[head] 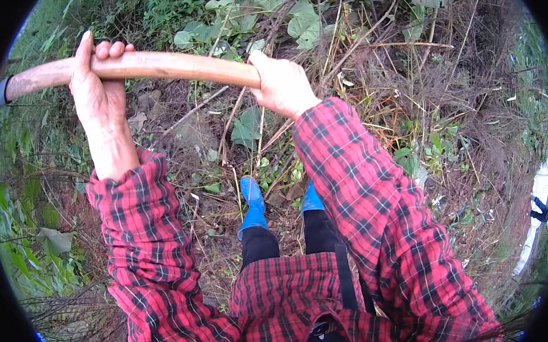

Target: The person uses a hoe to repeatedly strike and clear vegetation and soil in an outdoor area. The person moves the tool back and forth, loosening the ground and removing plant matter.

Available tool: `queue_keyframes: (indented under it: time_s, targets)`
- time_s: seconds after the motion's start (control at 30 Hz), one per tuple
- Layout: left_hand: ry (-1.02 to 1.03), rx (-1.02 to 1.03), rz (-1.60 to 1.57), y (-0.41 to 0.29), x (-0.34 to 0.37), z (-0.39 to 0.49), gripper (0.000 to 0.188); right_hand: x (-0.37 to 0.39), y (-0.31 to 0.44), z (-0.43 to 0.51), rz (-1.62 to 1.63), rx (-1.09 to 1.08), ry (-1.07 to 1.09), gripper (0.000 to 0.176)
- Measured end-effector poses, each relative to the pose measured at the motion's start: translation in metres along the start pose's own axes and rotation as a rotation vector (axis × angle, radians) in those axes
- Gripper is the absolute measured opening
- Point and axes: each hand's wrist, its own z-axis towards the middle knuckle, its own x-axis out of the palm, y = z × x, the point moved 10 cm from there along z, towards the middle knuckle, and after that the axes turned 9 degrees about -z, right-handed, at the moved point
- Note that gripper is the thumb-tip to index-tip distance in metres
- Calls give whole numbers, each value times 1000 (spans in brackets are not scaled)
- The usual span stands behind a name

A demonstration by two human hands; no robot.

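A long wooden tool handle [173,66] crosses the upper left of the view, held well above the ground and bowed by the lens. My left hand [102,87] is around it from below, thumb up one side and fingertips over the far side. My right hand [282,81] grips the handle's right end. At the far left the wood enters a dark collar [1,93]; the tool's head beyond it is out of view, so its kind is unclear. Both arms wear red plaid sleeves [359,175].
Blue rubber boots [253,196] stand on rough ground among cut stalks and weeds. Broad green leaves [302,23] and dry brush [476,93] lie ahead. Tall greenery [23,224] borders the left. Far right, another person [545,213] is by a pale strip [528,245].
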Motion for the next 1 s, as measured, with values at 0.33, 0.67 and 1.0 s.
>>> queue_keyframes:
  time_s: [0.33, 0.67, 1.0]
  targets:
    - [-150, -1123, 274, 262, -112, -292, 45, 65, -276, -435, -344, 1084, 591, 28]
    - [-163, -1362, 142, 226, -110, -418, 48, 14, -61, -396, 854, 1170, 523, 16]
    - [-490, -1142, -225, 155, -177, -387, 36, -71, 122, -520, 555, 542, 924, 35]
